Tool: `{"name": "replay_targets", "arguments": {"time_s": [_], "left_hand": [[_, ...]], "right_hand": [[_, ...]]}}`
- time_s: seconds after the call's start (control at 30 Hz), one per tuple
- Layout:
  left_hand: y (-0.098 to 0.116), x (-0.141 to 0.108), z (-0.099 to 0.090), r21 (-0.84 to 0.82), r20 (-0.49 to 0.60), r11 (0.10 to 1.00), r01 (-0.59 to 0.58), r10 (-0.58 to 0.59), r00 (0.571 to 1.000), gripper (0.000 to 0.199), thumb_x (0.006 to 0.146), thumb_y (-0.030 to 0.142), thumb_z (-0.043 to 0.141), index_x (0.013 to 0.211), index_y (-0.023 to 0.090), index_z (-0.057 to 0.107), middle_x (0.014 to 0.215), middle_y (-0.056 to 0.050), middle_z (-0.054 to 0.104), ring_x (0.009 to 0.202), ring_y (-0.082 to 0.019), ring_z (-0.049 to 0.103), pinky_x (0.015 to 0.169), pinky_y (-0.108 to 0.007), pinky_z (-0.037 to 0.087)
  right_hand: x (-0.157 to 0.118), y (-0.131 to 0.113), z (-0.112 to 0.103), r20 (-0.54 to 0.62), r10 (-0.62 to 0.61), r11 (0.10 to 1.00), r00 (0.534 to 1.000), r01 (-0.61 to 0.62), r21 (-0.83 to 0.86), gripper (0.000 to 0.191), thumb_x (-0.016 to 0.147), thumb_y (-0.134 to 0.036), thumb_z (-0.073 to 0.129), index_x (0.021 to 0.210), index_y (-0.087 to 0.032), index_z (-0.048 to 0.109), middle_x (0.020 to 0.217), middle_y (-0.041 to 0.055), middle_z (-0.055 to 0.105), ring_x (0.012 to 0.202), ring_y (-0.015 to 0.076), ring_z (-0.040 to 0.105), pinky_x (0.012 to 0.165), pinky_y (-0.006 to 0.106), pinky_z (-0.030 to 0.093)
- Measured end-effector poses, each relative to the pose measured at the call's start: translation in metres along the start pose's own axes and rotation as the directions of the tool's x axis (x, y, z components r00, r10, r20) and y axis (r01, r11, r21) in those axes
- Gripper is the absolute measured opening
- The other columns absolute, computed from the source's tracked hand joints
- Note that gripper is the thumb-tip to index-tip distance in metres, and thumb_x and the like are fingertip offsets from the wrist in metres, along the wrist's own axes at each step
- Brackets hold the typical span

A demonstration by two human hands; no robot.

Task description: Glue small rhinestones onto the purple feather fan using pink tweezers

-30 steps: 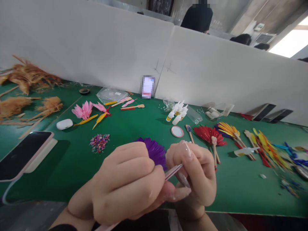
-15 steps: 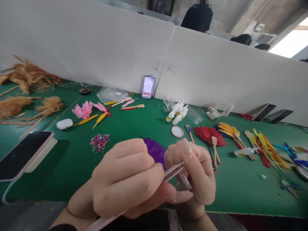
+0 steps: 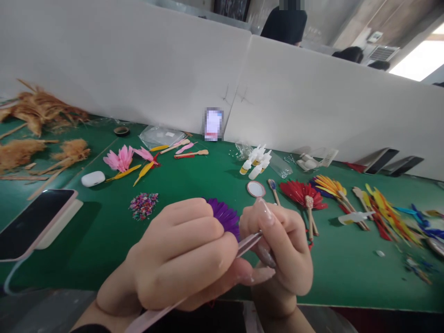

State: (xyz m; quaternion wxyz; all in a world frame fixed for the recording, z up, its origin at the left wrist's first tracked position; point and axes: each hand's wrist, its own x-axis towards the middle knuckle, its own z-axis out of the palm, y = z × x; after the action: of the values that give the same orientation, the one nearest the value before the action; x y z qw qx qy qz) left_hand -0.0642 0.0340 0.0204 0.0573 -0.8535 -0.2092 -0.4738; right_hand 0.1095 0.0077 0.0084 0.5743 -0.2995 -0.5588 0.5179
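Observation:
Pale pink tweezers (image 3: 248, 244) run through my closed left hand (image 3: 185, 254), their handle end showing below it at the lower left. The metal tips nearly meet and touch or lie beside the thumb of my right hand (image 3: 280, 249). That hand is closed in a pinch, its fingers curled; whatever it grips is hidden. Between and behind the two hands, a purple petalled fan (image 3: 224, 216) shows its upper part. Whether either hand touches the fan cannot be seen.
Colourful bits (image 3: 143, 206), pink petals (image 3: 121, 159) and a phone (image 3: 38, 222) lie left. Glue bottles (image 3: 255, 162) and a round lid (image 3: 255, 188) stand or lie beyond my hands. Right are a red petal fan (image 3: 300, 193) and yellow-orange strips (image 3: 391, 212). A white partition (image 3: 138, 60) rises behind.
The tweezer tips have come closer together. My left hand has shifted very slightly right, and my right thumb has moved a little. The things on the table look unchanged.

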Motion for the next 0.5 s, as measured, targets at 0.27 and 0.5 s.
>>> {"name": "replay_targets", "arguments": {"time_s": [0.27, 0.5], "left_hand": [[-0.0002, 0.0029, 0.0007, -0.030, 0.023, 0.999, -0.017, 0.017, 1.000, 0.025, 0.104, 0.030, 0.049, 0.080, 0.024, 0.046, 0.054, 0.007, 0.054, 0.047, -0.012, 0.057, 0.047, -0.033, 0.051], [0.0042, 0.0039, -0.0005, 0.025, 0.031, 0.999, -0.027, 0.026, 0.999, 0.023, 0.105, 0.031, 0.049, 0.084, 0.023, 0.050, 0.053, 0.008, 0.056, 0.042, -0.010, 0.053, 0.047, -0.030, 0.054]], "right_hand": [[0.0004, -0.0007, -0.0013, -0.016, 0.019, 1.000, 1.000, -0.019, -0.024, 0.050, 0.108, -0.037, 0.042, 0.062, -0.020, 0.040, 0.051, -0.0040, 0.038, 0.046, 0.0093, 0.028, 0.043, 0.029, 0.020], [-0.0015, 0.0005, -0.0018, -0.037, -0.020, 1.000, 0.999, 0.019, -0.018, 0.049, 0.109, -0.032, 0.043, 0.062, -0.019, 0.038, 0.053, -0.0040, 0.037, 0.049, 0.0093, 0.028, 0.045, 0.029, 0.020]]}}
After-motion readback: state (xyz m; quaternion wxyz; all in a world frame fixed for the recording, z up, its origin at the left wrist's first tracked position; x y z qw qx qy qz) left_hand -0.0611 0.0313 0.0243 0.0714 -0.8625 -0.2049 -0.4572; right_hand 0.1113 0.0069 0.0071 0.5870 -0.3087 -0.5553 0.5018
